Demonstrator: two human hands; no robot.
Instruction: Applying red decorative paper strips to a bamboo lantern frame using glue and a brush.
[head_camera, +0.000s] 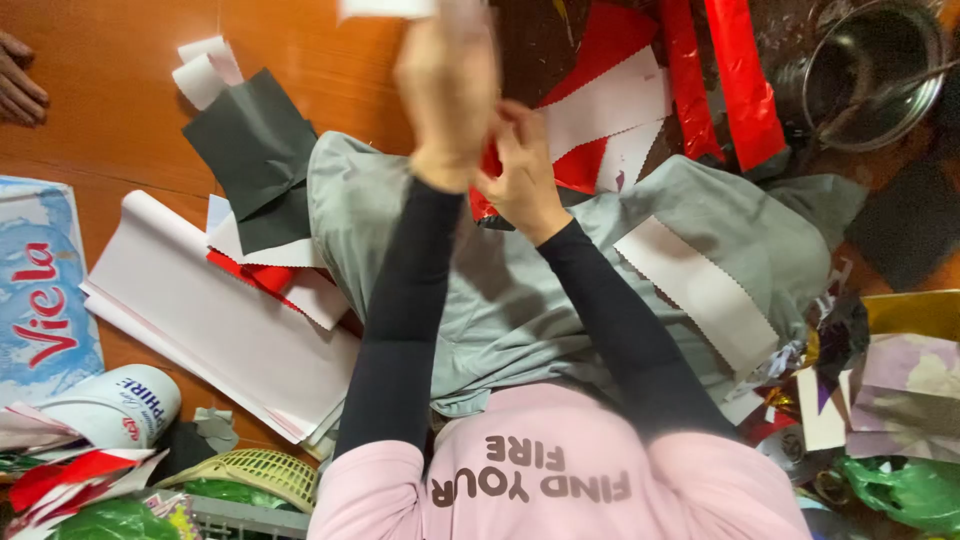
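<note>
The left hand is lifted high, its fingers pinching white paper. The right hand pinches red paper just beside it.

Craft workspace: paper scraps everywhere
</note>
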